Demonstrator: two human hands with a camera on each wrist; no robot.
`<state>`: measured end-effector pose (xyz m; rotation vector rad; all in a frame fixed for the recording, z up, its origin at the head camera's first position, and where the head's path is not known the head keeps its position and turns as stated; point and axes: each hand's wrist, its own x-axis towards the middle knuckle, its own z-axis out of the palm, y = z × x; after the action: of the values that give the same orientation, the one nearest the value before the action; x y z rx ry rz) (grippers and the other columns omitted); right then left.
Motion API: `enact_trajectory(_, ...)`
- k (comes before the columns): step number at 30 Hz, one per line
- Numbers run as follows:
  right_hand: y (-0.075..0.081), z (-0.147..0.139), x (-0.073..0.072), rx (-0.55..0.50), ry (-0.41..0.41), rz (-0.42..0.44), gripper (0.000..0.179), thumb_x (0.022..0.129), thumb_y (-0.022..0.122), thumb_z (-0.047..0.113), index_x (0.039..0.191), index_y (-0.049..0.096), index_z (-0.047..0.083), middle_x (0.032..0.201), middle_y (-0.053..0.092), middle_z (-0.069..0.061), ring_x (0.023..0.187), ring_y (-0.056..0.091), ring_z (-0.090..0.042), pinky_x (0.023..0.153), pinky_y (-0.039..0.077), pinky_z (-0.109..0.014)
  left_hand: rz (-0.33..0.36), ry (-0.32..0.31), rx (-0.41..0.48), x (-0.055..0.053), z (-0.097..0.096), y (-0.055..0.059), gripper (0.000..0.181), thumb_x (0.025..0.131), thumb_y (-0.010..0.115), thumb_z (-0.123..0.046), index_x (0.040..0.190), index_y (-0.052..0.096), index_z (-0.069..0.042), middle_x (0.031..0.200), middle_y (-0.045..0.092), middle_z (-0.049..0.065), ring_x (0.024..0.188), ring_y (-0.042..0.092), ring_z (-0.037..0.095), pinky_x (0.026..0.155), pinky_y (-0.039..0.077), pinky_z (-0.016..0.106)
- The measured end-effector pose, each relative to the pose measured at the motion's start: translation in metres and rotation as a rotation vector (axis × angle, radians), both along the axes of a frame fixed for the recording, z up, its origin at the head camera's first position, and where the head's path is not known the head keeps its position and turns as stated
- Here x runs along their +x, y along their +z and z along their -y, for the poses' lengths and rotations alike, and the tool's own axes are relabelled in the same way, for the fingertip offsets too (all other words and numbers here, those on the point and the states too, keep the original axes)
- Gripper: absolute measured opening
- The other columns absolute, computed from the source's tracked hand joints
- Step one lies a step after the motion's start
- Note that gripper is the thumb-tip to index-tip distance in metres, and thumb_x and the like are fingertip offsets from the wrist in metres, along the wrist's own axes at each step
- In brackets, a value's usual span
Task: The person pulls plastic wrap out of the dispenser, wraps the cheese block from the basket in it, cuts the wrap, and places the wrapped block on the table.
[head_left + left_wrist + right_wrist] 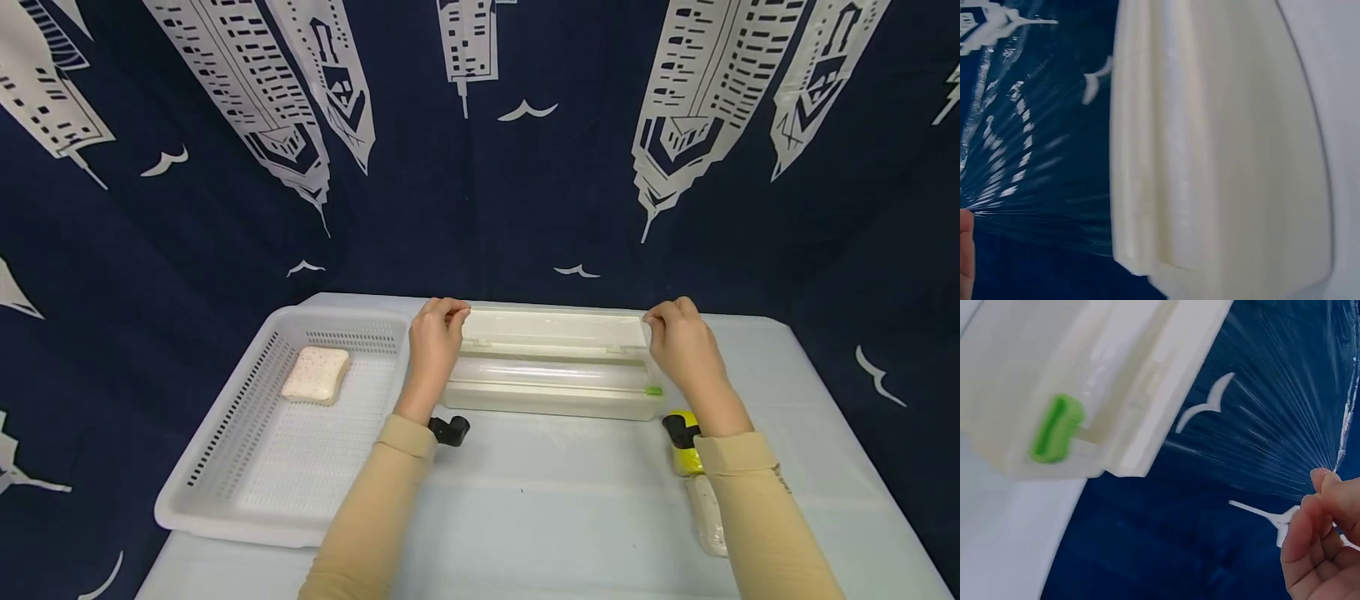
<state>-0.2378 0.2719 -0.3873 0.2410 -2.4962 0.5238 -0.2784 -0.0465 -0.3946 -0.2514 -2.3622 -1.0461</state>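
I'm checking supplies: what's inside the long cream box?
A roll of clear film lies lengthwise in the box. The box's front hides the roll's lower part, so anything underneath can't be seen.

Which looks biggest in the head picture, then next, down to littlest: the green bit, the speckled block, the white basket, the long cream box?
1. white basket
2. long cream box
3. speckled block
4. green bit

Soft, even light; glints on clear film (1291, 419); box (1260, 156) blurred in 2 wrist views.
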Motion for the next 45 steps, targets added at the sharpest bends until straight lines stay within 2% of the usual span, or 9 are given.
enact_trajectory(8,0.023,0.006,0.002,-0.059,-0.043,-0.062,0.014,0.093,0.052,0.002,0.089,0.059,-0.008,0.084,0.047,-0.020,0.069,0.049,-0.033,0.059,0.045,-0.045,0.006,-0.049,0.060,0.004,0.003,0.033,0.011,0.088,0.065,-0.017,0.092,0.072,-0.009,0.083,0.065,0.005,0.075,0.062,0.017,0.070,0.050,0.026)
enact_trajectory(14,0.041,0.010,0.004,-0.099,-0.099,-0.065,0.016,0.095,0.049,0.004,0.094,0.058,-0.009,0.093,0.047,-0.022,0.075,0.051,-0.037,0.063,0.046,-0.049,-0.054,-0.046,0.085,0.005,0.005,0.049,0.010,0.087,0.066,-0.016,0.091,0.073,-0.009,0.084,0.065,0.004,0.074,0.061,0.016,0.069,0.050,0.025)
enact_trajectory(18,0.052,0.011,0.006,-0.112,-0.118,-0.103,0.017,0.096,0.048,0.005,0.096,0.057,-0.009,0.095,0.046,-0.023,0.077,0.051,-0.039,0.065,0.045,-0.051,-0.095,-0.054,0.102,0.006,0.005,0.059,0.012,0.088,0.065,-0.017,0.092,0.073,-0.010,0.086,0.065,0.003,0.075,0.061,0.014,0.069,0.050,0.023)
enact_trajectory(23,0.065,0.013,0.008,-0.134,-0.140,-0.154,0.020,0.097,0.047,0.008,0.099,0.057,-0.009,0.097,0.046,-0.023,0.076,0.050,-0.037,0.064,0.044,-0.048,-0.162,-0.069,0.144,0.011,0.004,0.072,0.013,0.088,0.065,-0.017,0.094,0.073,-0.008,0.088,0.066,0.004,0.077,0.062,0.015,0.070,0.050,0.021)
enact_trajectory(34,0.089,0.015,0.017,-0.176,-0.150,-0.260,0.025,0.099,0.043,0.012,0.104,0.057,-0.008,0.100,0.044,-0.023,0.082,0.049,-0.031,0.068,0.033,-0.024,-0.336,-0.089,0.206,0.018,0.008,0.092,0.013,0.087,0.066,-0.016,0.093,0.074,-0.008,0.087,0.066,0.004,0.078,0.062,0.014,0.072,0.050,0.019)
enact_trajectory(45,0.102,0.017,0.034,-0.218,-0.146,-0.388,0.024,0.098,0.046,0.013,0.102,0.059,-0.006,0.100,0.045,-0.023,0.077,0.048,-0.028,0.067,0.029,-0.021,-0.495,-0.105,0.228,0.030,0.011,0.103,0.013,0.086,0.067,-0.015,0.092,0.074,-0.006,0.086,0.067,0.007,0.078,0.063,0.017,0.072,0.050,0.020)
